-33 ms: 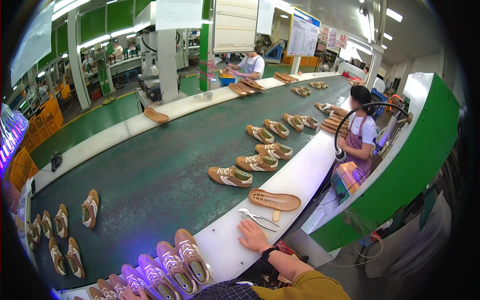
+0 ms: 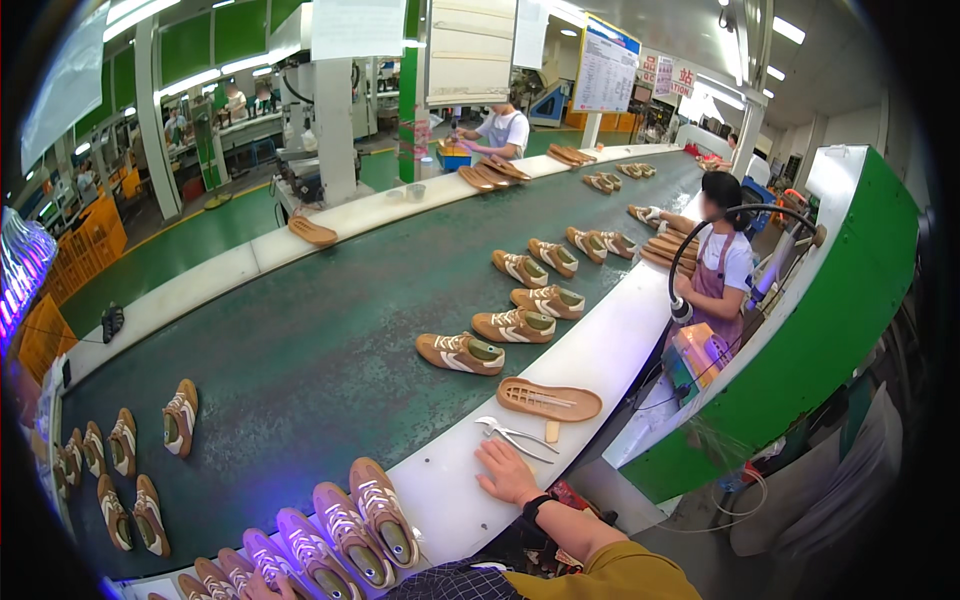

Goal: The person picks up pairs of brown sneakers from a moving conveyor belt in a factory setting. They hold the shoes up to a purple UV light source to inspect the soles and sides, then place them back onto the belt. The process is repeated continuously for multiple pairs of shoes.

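Pliers [image 2: 515,436] lie just beyond flat right hand [image 2: 508,470], fingers released; left hand hidden, fingers' state unclear

metal pliers [image 2: 516,436] | flat on white ledge | handles splayed

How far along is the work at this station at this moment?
Looks done: lasted shoes ride the green belt, and a row of shoes sits at the near edge. In hand: nothing is gripped; the right hand lies flat on the white ledge beside the pliers. The left hand is barely in view. Left: the loose brown sole lies unattached.
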Demonstrator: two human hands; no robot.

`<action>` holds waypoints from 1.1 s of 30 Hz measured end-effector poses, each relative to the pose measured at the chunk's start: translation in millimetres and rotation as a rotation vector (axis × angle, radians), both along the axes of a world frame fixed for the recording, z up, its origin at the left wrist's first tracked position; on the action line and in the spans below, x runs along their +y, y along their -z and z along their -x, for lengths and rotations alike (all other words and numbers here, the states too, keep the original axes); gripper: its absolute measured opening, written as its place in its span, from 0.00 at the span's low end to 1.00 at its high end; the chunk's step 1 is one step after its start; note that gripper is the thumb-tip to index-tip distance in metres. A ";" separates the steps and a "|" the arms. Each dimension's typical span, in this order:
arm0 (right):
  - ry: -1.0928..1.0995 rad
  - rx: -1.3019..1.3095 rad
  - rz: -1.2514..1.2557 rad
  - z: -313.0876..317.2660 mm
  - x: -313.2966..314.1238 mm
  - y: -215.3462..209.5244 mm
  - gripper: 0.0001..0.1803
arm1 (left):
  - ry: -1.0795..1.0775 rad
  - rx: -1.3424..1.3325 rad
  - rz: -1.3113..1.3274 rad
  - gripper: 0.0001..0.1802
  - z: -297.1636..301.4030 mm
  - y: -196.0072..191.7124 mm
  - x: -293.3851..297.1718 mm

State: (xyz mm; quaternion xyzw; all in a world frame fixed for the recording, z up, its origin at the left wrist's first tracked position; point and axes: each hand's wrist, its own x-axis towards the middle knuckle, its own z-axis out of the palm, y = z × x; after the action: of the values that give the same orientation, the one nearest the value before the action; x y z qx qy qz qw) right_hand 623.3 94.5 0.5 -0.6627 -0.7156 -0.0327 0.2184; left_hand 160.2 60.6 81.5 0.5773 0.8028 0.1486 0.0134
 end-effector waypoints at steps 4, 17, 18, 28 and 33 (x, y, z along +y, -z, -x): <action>-0.003 -0.006 0.000 0.1 0.5 -0.8 0.25 | 0.003 0.003 0.004 0.24 0.8 -1.1 2.2; -0.002 -0.004 -0.001 0.3 0.3 -3.4 0.25 | 0.005 0.028 0.009 0.24 5.4 0.1 1.9; 0.000 -0.006 0.004 -0.1 0.0 -3.0 0.25 | 0.008 0.028 0.015 0.24 5.5 1.1 2.3; 0.012 0.015 0.024 0.1 3.6 3.1 0.26 | -0.016 -0.046 0.076 0.25 12.2 6.8 1.3; 0.008 0.000 0.025 1.1 3.9 5.0 0.27 | 0.080 -0.100 -0.092 0.23 31.9 49.5 1.6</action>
State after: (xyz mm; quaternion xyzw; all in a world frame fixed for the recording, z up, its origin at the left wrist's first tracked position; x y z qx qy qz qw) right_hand 622.2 98.4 -4.6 -0.6683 -0.7133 -0.0245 0.2099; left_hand 128.3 62.1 32.0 0.6006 0.7698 0.2132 0.0330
